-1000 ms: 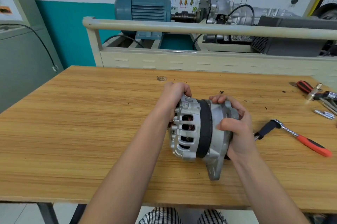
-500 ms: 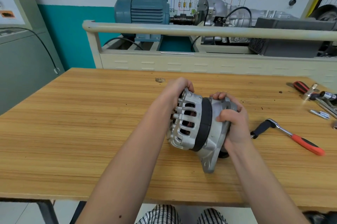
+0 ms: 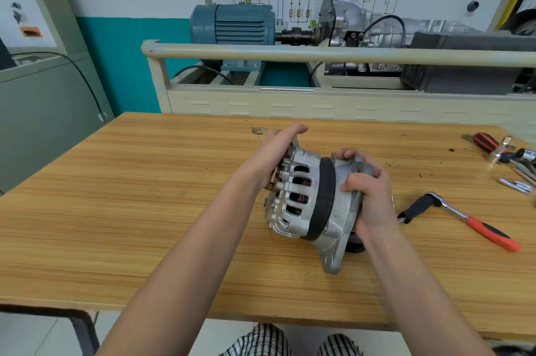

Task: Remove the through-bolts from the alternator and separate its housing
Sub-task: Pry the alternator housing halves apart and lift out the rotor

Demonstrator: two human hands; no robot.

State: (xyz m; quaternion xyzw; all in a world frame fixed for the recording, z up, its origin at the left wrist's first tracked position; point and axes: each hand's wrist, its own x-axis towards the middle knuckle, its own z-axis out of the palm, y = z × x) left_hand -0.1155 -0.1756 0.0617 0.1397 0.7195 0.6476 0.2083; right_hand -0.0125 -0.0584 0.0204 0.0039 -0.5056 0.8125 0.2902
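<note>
Tilted further now, alternator (image 3: 307, 199): right hand (image 3: 368, 196) grip holds its housing; left hand (image 3: 275, 152) presses flat, fingers straight.

Single head view, looking forward and down, close over wooden table (image 3: 145, 210); wall beyond.

Left grip (image 3: 278, 158) flat, right grip (image 3: 368, 190) curled
</note>
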